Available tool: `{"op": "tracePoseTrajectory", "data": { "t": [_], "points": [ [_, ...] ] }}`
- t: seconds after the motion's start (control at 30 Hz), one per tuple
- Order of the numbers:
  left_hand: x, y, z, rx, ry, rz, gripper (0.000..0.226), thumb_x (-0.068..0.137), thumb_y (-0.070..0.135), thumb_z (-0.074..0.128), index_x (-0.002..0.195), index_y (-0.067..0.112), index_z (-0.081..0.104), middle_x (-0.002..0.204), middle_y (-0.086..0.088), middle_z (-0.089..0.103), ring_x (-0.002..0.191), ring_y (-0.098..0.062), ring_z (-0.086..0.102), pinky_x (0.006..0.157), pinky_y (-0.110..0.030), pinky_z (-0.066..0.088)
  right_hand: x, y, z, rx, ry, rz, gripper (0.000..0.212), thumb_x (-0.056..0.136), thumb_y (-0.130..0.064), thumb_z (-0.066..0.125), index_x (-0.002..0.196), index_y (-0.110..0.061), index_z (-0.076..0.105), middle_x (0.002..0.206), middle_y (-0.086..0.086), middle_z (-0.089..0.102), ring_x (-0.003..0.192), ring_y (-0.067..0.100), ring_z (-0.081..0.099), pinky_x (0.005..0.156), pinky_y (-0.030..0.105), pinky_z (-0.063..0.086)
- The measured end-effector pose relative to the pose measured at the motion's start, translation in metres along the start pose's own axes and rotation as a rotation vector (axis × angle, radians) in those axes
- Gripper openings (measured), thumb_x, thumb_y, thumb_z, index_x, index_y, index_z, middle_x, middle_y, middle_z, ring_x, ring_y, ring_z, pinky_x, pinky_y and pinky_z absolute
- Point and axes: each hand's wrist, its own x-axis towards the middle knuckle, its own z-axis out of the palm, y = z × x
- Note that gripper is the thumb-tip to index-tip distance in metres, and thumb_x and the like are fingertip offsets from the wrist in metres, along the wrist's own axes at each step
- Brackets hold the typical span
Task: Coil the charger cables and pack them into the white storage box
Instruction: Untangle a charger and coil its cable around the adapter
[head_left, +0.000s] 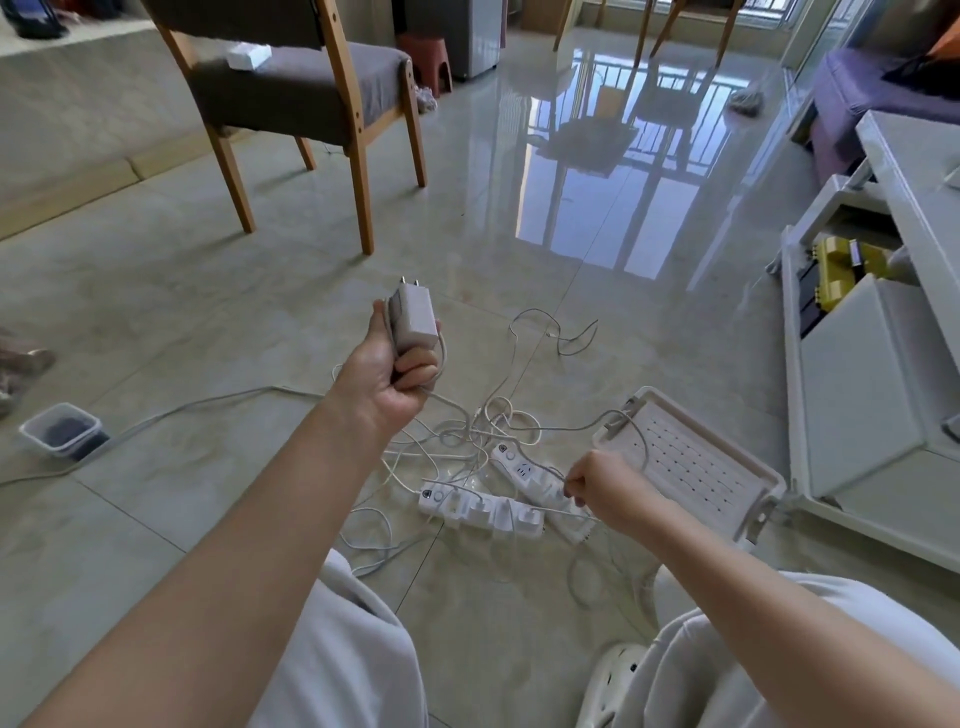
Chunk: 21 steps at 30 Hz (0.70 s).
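My left hand grips a white charger brick held up above the floor, prongs pointing away; its thin white cable hangs down from the hand. A tangle of white charger cables lies on the tiles below. Two white power strips lie in the tangle, one with several chargers plugged in. My right hand pinches a thin white cable just above the nearer end of the strips. The white storage box lid, perforated and with latches, lies open on the floor right of my right hand.
A wooden chair stands at the back left. A small clear container with dark contents sits on the floor at left. A white cabinet with an open drawer is at right. My knees in white trousers fill the bottom edge.
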Motion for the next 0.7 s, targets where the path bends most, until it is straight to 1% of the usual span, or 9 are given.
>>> {"op": "tracePoseTrajectory", "data": {
  "t": [0.07,0.1,0.17,0.2,0.27,0.33,0.43,0.53,0.7],
  "points": [
    [-0.002,-0.002,-0.001,0.06,0.003,-0.021,0.044,0.097,0.05,0.034,0.081,0.012,0.05,0.07,-0.002,0.048,0.024,-0.003,0.025,0.023,-0.017,0.018,-0.002,-0.001,-0.001,-0.047,0.026,-0.03,0.023,0.089,-0.004,0.05,0.075,-0.018,0.061,0.087,0.007,0.063,0.086,0.027,0.064,0.069,0.028,0.046],
    [-0.002,-0.005,-0.002,0.085,0.005,-0.021,0.044,0.097,0.05,0.033,0.082,0.013,0.05,0.066,-0.002,0.049,0.024,-0.003,0.025,0.023,-0.015,0.017,-0.007,-0.006,-0.003,-0.073,0.049,-0.08,0.015,0.091,-0.005,0.051,0.09,-0.016,0.062,0.097,0.008,0.061,0.094,0.027,0.062,0.073,0.029,0.045],
    [0.001,-0.012,-0.002,0.133,0.005,-0.01,0.043,0.097,0.051,0.03,0.084,0.014,0.047,0.057,-0.001,0.051,0.023,-0.003,0.025,0.023,-0.013,0.015,-0.016,-0.02,-0.004,-0.07,0.128,-0.221,0.042,0.091,-0.006,0.054,0.132,-0.011,0.044,0.129,0.008,0.046,0.112,0.024,0.053,0.09,0.026,0.042],
    [0.003,-0.015,-0.002,0.154,0.003,-0.009,0.044,0.097,0.051,0.029,0.083,0.013,0.046,0.055,-0.001,0.05,0.023,-0.002,0.024,0.023,-0.012,0.014,-0.023,-0.028,-0.005,0.005,0.195,-0.318,0.055,0.09,-0.004,0.054,0.14,-0.01,0.032,0.139,0.007,0.037,0.119,0.022,0.047,0.097,0.019,0.035],
    [0.006,-0.022,0.001,0.183,-0.01,-0.015,0.046,0.097,0.052,0.027,0.082,0.012,0.045,0.057,-0.001,0.046,0.022,-0.002,0.023,0.024,-0.011,0.013,-0.038,-0.047,-0.01,0.194,0.364,-0.523,0.062,0.089,0.0,0.052,0.144,-0.007,0.023,0.145,0.008,0.029,0.128,0.015,0.037,0.103,0.005,0.017],
    [0.008,-0.029,0.004,0.193,-0.033,-0.028,0.045,0.098,0.051,0.026,0.082,0.012,0.044,0.051,-0.001,0.046,0.022,-0.002,0.023,0.023,-0.012,0.014,-0.048,-0.062,-0.012,0.347,0.44,-0.661,0.063,0.089,-0.004,0.053,0.144,-0.008,0.024,0.145,0.006,0.033,0.131,0.008,0.034,0.106,0.005,0.017],
    [0.012,-0.041,0.007,0.188,-0.048,-0.045,0.041,0.099,0.049,0.027,0.083,0.014,0.043,0.057,-0.003,0.039,0.022,-0.002,0.022,0.021,-0.013,0.015,-0.055,-0.074,-0.01,0.592,0.343,-0.662,0.062,0.09,-0.015,0.057,0.142,-0.02,0.024,0.128,-0.006,0.052,0.112,-0.007,0.049,0.093,0.011,0.038],
    [0.012,-0.046,0.009,0.206,-0.054,-0.069,0.041,0.099,0.049,0.028,0.084,0.013,0.042,0.068,0.0,0.025,0.022,-0.003,0.023,0.02,-0.014,0.017,-0.054,-0.078,-0.013,0.659,0.294,-0.603,0.053,0.092,-0.017,0.057,0.133,-0.032,0.026,0.081,-0.017,0.062,0.074,-0.003,0.058,0.067,0.013,0.04],
    [0.009,-0.045,0.015,0.211,-0.084,-0.052,0.044,0.099,0.047,0.026,0.082,0.011,0.043,0.065,-0.002,0.034,0.023,-0.002,0.023,0.022,-0.012,0.015,-0.055,-0.077,-0.02,0.781,0.281,-0.566,0.04,0.092,-0.016,0.056,0.123,-0.027,0.033,0.065,-0.009,0.057,0.063,0.009,0.057,0.068,0.023,0.047]
  ]
}}
